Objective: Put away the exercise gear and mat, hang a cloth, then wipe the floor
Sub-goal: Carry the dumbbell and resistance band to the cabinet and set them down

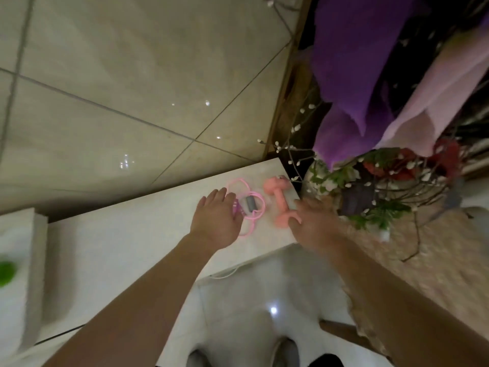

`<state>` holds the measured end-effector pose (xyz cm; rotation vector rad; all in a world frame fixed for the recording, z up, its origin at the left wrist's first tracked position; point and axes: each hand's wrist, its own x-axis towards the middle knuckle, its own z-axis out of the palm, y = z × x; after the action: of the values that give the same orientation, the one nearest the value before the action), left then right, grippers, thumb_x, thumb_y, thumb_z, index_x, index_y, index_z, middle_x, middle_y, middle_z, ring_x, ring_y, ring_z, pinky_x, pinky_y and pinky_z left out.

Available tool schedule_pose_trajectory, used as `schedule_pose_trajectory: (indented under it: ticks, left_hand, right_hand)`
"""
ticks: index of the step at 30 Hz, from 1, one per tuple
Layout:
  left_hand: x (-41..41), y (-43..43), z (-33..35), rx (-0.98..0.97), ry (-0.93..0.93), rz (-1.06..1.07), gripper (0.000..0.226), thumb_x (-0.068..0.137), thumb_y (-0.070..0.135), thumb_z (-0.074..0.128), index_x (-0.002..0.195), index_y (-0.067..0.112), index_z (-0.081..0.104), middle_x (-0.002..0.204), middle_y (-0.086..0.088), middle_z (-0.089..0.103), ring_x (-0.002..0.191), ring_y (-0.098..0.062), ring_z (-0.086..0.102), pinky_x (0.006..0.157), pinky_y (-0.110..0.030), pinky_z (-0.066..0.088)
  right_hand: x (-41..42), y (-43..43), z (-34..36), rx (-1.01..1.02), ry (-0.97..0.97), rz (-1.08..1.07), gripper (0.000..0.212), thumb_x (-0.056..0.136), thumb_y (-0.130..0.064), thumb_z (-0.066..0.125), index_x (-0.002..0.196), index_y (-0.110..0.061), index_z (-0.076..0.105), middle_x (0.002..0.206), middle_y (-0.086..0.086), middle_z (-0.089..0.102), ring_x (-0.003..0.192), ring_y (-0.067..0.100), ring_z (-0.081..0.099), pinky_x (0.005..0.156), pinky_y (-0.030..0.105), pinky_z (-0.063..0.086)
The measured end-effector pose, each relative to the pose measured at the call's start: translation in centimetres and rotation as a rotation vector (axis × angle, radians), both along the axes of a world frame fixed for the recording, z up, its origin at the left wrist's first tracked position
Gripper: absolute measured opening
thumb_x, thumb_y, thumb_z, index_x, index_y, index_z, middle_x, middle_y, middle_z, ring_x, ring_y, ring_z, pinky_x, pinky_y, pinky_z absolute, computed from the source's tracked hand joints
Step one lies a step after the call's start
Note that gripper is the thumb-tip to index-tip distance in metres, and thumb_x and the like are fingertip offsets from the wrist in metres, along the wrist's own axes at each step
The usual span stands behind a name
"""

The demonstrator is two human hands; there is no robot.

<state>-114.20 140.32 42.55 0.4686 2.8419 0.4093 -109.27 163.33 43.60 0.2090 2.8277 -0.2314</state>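
A pink jump rope (pixel 251 205) with grey handles lies coiled on a white shelf top (pixel 132 234). Beside it, to the right, lies a small pink dumbbell (pixel 280 200). My left hand (pixel 217 215) hovers flat over the rope's left side, fingers straight. My right hand (pixel 315 223) reaches in at the dumbbell's near end, fingers spread and touching it; the frame is blurred, so a grip does not show. A purple cloth (pixel 352 75) and a pale pink cloth (pixel 436 102) hang at the upper right.
A vase of artificial flowers and twigs (pixel 383 186) stands just right of the dumbbell on a beige lace mat (pixel 436 260). Folded white fabric (pixel 21 260) with a green object (pixel 6 272) lies at the left. Glossy floor tiles (pixel 132 88) spread beyond the shelf.
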Motion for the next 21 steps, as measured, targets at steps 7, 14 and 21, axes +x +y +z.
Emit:
schedule_pose_trajectory:
  ticks: [7, 14, 21]
  left_hand:
    - [2.7, -1.8, 9.2, -0.001, -0.02, 0.008, 0.046, 0.097, 0.035, 0.045, 0.138, 0.014, 0.048, 0.138, -0.006, 0.051, 0.125, -0.026, 0.046, 0.104, -0.035, 0.035]
    - [5.8, -3.9, 18.8, -0.008, -0.034, 0.023, 0.046, 0.097, 0.037, 0.045, 0.138, 0.016, 0.049, 0.135, -0.007, 0.053, 0.124, -0.027, 0.047, 0.102, -0.035, 0.035]
    - [9.3, -5.0, 26.5, -0.013, -0.013, 0.016, 0.042, 0.099, 0.036, 0.043, 0.136, 0.018, 0.053, 0.134, -0.004, 0.056, 0.123, -0.026, 0.049, 0.1, -0.035, 0.037]
  right_hand:
    - [2.5, -1.6, 9.4, 0.01, -0.032, 0.035, 0.039, 0.092, -0.039, 0.043, 0.124, -0.018, 0.049, 0.13, 0.006, 0.051, 0.122, 0.026, 0.046, 0.096, 0.036, 0.043]
    - [5.8, -4.3, 19.4, -0.023, -0.064, -0.008, 0.042, 0.092, -0.044, 0.041, 0.119, -0.014, 0.053, 0.121, 0.01, 0.057, 0.114, 0.029, 0.052, 0.093, 0.04, 0.047]
    - [9.2, -4.7, 27.2, -0.016, -0.002, 0.0, 0.035, 0.097, -0.04, 0.04, 0.113, -0.013, 0.056, 0.118, 0.008, 0.059, 0.11, 0.028, 0.054, 0.088, 0.038, 0.047]
